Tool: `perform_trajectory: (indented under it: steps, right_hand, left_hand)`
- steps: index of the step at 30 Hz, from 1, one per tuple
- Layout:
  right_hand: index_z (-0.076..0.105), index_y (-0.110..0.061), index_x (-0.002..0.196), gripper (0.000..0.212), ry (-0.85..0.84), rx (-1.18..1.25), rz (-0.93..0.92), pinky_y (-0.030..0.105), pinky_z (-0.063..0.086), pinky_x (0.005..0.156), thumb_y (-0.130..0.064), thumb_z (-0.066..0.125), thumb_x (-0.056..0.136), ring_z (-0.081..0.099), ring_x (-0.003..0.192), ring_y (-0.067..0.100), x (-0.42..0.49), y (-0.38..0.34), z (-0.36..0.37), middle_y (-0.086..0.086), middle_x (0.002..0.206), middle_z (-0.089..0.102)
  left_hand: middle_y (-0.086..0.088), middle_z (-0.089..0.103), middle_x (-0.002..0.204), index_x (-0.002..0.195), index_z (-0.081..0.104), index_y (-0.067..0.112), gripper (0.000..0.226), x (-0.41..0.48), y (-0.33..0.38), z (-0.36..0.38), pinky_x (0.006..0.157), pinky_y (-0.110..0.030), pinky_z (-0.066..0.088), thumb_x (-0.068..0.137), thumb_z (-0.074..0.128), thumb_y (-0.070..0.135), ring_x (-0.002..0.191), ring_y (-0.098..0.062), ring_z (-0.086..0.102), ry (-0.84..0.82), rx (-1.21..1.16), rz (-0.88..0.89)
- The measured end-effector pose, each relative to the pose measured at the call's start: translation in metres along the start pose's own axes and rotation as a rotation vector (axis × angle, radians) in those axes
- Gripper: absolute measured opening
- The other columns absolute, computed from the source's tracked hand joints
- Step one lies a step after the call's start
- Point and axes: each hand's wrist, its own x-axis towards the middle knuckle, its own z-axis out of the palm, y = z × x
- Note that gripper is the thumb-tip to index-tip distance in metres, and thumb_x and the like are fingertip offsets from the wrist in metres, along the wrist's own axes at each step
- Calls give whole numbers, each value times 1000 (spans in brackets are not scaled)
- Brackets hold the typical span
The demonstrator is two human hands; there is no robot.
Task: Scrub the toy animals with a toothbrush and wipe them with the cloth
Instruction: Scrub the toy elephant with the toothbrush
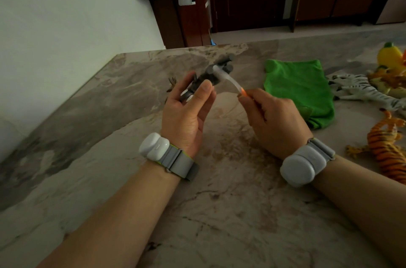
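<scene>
My left hand (189, 111) grips a dark grey toy animal (216, 72), legs pointing away from me, above the marble table. My right hand (274, 120) holds a toothbrush (228, 80) with a clear neck and orange handle; its head rests against the toy's body. A green cloth (301, 89) lies flat to the right of my hands. Further right lie a white striped tiger toy (364, 89), an orange tiger toy (388, 151) and a yellow duck toy (391, 54).
A small brown toy (171, 85) lies partly hidden behind my left hand. The marble table (109, 136) meets a white wall on the left; its far edge runs behind the toys. Dark wooden cabinets and hanging clothes stand beyond.
</scene>
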Motion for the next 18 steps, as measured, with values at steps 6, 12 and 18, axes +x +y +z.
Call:
perform_trajectory:
  steps: [6,12,18]
  right_hand:
    - [72,-21,105,32,-58,10,-7,38,47,54,-41,47,102,56,56,13,-1,-3,2,-9,65,60]
    - [69,-28,95,36,-131,-115,29,40,53,60,-52,43,100,59,67,14,-2,3,4,-10,76,63]
    - [67,-30,94,35,-279,-298,-20,35,52,56,-55,43,98,58,66,15,-5,-1,-2,-9,76,63]
  left_hand:
    - [-15,70,108,132,54,0,65,3,1,-4,93,-37,57,72,76,10,104,-29,67,63,-20,-22]
    - [-15,71,106,131,53,3,60,5,-1,-6,90,-39,58,76,78,10,101,-27,71,164,58,48]
    - [-25,62,126,125,53,10,50,16,0,-17,94,-46,56,82,78,4,108,-31,69,172,128,116]
